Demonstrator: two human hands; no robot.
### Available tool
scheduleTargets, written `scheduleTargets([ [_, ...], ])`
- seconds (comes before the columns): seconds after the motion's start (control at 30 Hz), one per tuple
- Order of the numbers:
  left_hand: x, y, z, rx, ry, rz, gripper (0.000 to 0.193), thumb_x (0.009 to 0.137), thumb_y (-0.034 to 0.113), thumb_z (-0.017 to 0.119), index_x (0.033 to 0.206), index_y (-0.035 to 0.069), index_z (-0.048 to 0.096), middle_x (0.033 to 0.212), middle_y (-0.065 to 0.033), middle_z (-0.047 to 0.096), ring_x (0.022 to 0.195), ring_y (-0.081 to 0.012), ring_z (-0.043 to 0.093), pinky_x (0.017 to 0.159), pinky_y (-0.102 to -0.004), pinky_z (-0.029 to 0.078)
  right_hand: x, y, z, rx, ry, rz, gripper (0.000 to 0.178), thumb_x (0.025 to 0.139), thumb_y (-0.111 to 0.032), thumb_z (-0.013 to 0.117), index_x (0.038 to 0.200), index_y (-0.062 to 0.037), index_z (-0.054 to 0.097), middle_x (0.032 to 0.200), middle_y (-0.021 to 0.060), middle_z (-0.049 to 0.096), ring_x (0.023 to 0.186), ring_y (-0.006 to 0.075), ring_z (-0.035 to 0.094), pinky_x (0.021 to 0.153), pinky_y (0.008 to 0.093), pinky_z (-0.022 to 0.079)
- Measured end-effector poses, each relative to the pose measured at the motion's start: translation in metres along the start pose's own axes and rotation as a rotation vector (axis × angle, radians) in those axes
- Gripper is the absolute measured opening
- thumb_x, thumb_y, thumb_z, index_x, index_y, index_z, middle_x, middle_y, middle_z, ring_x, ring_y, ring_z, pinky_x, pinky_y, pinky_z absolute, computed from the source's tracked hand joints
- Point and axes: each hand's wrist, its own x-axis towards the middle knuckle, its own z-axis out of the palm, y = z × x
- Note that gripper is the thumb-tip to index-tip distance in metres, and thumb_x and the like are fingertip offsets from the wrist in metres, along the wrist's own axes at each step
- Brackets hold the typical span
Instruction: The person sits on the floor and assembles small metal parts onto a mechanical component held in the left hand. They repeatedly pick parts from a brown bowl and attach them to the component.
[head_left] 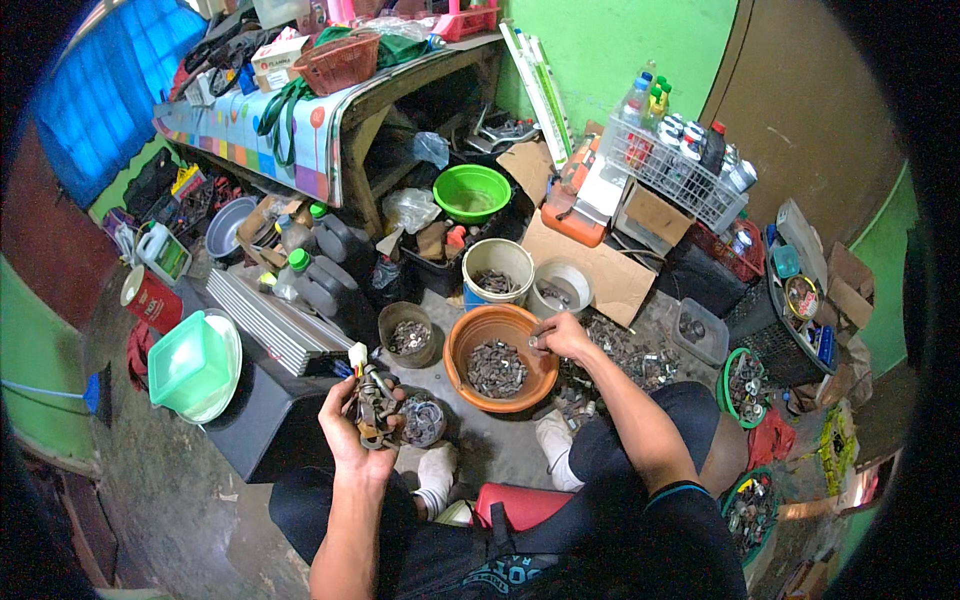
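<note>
Clock read from the orange tub [490, 324], 12 facing away from the person. The table [330, 140] is placed at 11, cloth-covered and loaded with bags, a box and a red basket [338, 65]. A black box [265, 430] is seen between 8 and 9, green containers [185, 362] set on it. At 3, well apart, a black crate [785, 335] is filled with odds and ends. Between 1 and 2, a wire rack [665, 180] is packed with bottles and cans; cardboard [612, 280] is laid nearer the tub. A scrap heap [632, 360] is spread at 3. The tub itself is part-filled with small dark metal bits [497, 370]. A green basin [470, 190] is seen at 12, with a pail [497, 258] standing nearer, also holding bits. A white tub [575, 285] is set just beside the pail, toward 1. A pot [407, 355] of bits is placed between 9 and 10, a small bucket [424, 425] at 8. At 8, a metal part [375, 412] is grasped in the left hand [352, 442], fingers curled round it. Between 2 and 3, at the tub's rim, a small piece [533, 342] is pinched in the right hand's [566, 338] fingertips.
</note>
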Motion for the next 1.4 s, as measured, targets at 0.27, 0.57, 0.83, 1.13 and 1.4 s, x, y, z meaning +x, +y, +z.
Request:
scheduleTargets([
  [0.27, 0.0, -0.002, 0.002, 0.025, -0.002, -0.005, 0.027, 0.089, 0.028, 0.049, 0.097, 0.004, 0.059, 0.084, -0.0107, 0.064, 0.071, -0.0209, 0.063, 0.044, -0.0262, 0.047, 0.005, 0.014, 0.011, -0.405, -0.152, -0.144, 0.025, 0.066, -0.001, 0.069, 0.09, 0.0018, 0.072, 0.075, 0.0113, 0.07, 0.065, 0.0175, 0.065, 0.064, 0.0314, 0.052],
  [0.57, 0.003, -0.003, 0.0, 0.004, -0.026, -0.013, 0.029, 0.09, 0.029, 0.047, 0.097, 0.004, 0.059, 0.085, -0.0109, 0.065, 0.074, -0.0231, 0.064, 0.046, -0.0275, 0.048, -0.002, 0.005, 0.034, -0.498, 0.08, -0.455, 0.034, 0.068, -0.005, 0.067, 0.101, 0.0039, 0.068, 0.08, 0.0195, 0.069, 0.078, 0.0249, 0.069, 0.073, 0.036, 0.054],
  [0.83, -0.004, -0.011, 0.006, 0.14, -0.034, -0.071, 0.033, 0.091, 0.032, 0.046, 0.105, 0.006, 0.058, 0.09, -0.0096, 0.067, 0.077, -0.021, 0.065, 0.046, -0.0273, 0.046, -0.071, -0.103, 0.048, -0.217, 0.073, -0.544, 0.026, 0.076, -0.012, 0.069, 0.1, -0.0027, 0.069, 0.088, 0.0174, 0.068, 0.073, 0.0282, 0.067, 0.069, 0.0377, 0.052],
  [1.13, -0.006, -0.029, 0.01, 0.307, -0.097, 0.193, 0.023, 0.091, 0.023, 0.05, 0.103, 0.005, 0.057, 0.087, -0.006, 0.062, 0.071, -0.017, 0.063, 0.061, -0.0282, 0.05, -0.144, -0.173, 0.069, -0.044, -0.021, -1.219, 0.033, 0.068, -0.008, 0.076, 0.098, 0.0008, 0.066, 0.092, 0.0151, 0.066, 0.082, 0.0274, 0.065, 0.073, 0.0339, 0.052],
  [1.4, -0.001, -0.028, 0.001, 0.261, -0.095, 0.151, 0.024, 0.091, 0.019, 0.049, 0.105, 0.004, 0.06, 0.093, -0.0052, 0.063, 0.082, -0.0131, 0.061, 0.074, -0.0281, 0.049, -0.136, -0.19, 0.078, -0.23, -0.101, -1.385, 0.043, 0.061, -0.002, 0.068, 0.103, -0.0048, 0.066, 0.1, 0.0115, 0.063, 0.084, 0.0303, 0.061, 0.072, 0.0373, 0.051],
])
